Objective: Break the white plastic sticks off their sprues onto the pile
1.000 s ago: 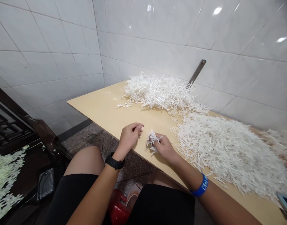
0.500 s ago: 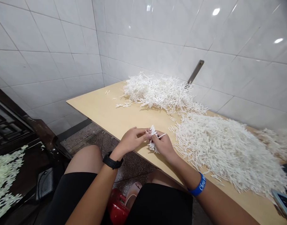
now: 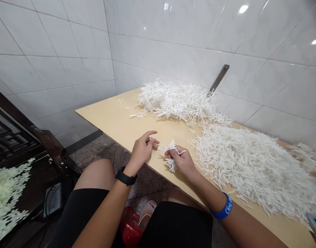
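Observation:
My right hand (image 3: pixel 182 160) pinches a small bundle of thin white sticks (image 3: pixel 171 165) with forked tips, held just above the table's front edge. One stick juts out between the thumb and fingers. To its left, apart from the bundle, is my left hand (image 3: pixel 144 148), with the index finger stretched and the thumb brought near the other fingertips. A faint pale streak runs between the left fingertips and the bundle, too blurred to name. Right of the hands spreads a large heap of short white sticks (image 3: pixel 251 165).
A pile of branching white pieces (image 3: pixel 178 101) lies at the back of the wooden table (image 3: pixel 108 119), against the tiled wall. A metal bar (image 3: pixel 220 79) rises behind it. At the right edge is a phone-like object (image 3: pixel 315 224). Pale pieces (image 3: pixel 8 196) cover a dark chair at left.
My left hand has drawn away from the bundle to the left. The right hand keeps hold of the bundle, nearly in place. The view has shifted slightly.

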`<state>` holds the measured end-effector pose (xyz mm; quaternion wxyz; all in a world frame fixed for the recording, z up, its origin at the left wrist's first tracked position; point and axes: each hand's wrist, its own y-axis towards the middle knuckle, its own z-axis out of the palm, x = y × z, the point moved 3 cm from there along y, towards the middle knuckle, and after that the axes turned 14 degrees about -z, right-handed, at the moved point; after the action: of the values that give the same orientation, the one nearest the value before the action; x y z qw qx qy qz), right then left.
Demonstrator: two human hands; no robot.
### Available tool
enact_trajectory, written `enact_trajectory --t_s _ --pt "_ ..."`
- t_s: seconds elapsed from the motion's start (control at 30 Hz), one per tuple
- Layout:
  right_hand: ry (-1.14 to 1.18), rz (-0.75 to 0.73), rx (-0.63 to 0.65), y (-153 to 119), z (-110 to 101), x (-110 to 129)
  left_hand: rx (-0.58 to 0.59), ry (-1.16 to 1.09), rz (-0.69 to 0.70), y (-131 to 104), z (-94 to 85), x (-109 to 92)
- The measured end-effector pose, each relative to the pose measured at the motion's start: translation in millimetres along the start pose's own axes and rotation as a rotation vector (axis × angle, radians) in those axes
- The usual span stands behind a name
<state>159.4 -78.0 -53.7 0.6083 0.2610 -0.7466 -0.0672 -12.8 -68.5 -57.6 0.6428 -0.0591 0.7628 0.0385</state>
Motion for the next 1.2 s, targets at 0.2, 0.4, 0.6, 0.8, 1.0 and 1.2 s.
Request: enact_trajectory --t_s 0.2,0.4,0.6,0.8,1.0,1.2 --pt "0.016 0.061 -0.08 6 -2 -8 0.162 0.28 0.15 -11 8.1 -13" --pt "0.075 0.053 0.076 2 7 -6 0.038 0.246 0.102 -8 11.0 -7" --pt "0.079 -0.127 0.159 -1 11 13 -0.171 -0.06 -0.003 2 2.2 5" --pt "-0.052 -0.087 -0.156 10 -6 9 -0.026 0.286 0.125 -10 11.8 -6" --pt "-0.08 0.091 -0.308 11 -14 -4 0.104 0.416 0.205 -17 12.3 -18" --pt "-0.028 0.055 -0.292 10 -8 2 0.16 0.538 0.287 -25 18.9 -22"
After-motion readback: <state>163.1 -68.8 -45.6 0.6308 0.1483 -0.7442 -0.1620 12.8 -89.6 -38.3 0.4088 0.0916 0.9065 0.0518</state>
